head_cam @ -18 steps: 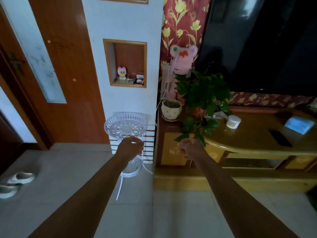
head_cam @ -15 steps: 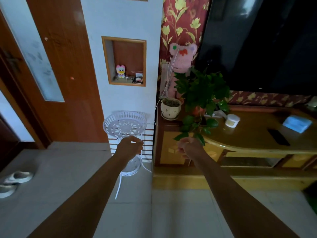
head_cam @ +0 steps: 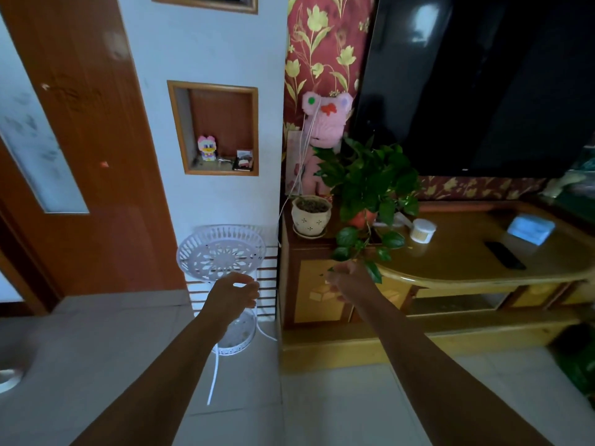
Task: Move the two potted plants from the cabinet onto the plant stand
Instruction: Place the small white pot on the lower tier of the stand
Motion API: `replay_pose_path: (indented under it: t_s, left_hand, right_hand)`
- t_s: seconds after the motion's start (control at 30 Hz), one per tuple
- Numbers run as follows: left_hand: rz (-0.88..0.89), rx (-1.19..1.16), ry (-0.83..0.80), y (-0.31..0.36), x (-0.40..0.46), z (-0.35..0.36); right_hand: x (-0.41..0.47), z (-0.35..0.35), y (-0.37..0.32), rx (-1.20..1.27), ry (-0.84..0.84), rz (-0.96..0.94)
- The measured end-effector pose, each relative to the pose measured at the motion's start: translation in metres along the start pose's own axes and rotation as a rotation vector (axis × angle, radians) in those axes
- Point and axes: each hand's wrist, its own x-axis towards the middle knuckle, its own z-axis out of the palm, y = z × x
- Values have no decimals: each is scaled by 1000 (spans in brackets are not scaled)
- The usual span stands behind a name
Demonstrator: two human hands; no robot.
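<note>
Cabinet [head_cam: 457, 252]: shiny yellow wood with a round edge.
Plant stand [head_cam: 221, 251]: white lacy round tray, beside the cabinet.
Leafy plant [head_cam: 370, 185]: on the cabinet, orange pot.
Cream pot [head_cam: 311, 215]: round, dotted, beside it.
Left hand [head_cam: 233, 292]: fingers curled loosely, empty.
Right hand [head_cam: 349, 280]: fingers loose, empty, touching a hanging leaf.

a pink plush toy [head_cam: 323, 123] hangs beside the dark television [head_cam: 483, 82].

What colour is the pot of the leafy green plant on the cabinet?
Orange-red, glimpsed beneath the leaves of the leafy green plant's pot in the head view.
</note>
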Motion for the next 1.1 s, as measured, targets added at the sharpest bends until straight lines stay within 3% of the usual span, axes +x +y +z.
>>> replay_pose_path:
  t_s: [0.33, 0.83, 1.1]
  left_hand:
    - [-53, 104, -48, -1, 115, 41]
    - [-49, 300, -141, -13, 326, 98]
    - [109, 410, -233, -34, 397, 115]
  right_hand:
    - [91, 15, -1, 20, 48, 15]
    - [288, 37, 8, 4, -27, 27]
    - [350, 56, 28, 0, 16, 12]
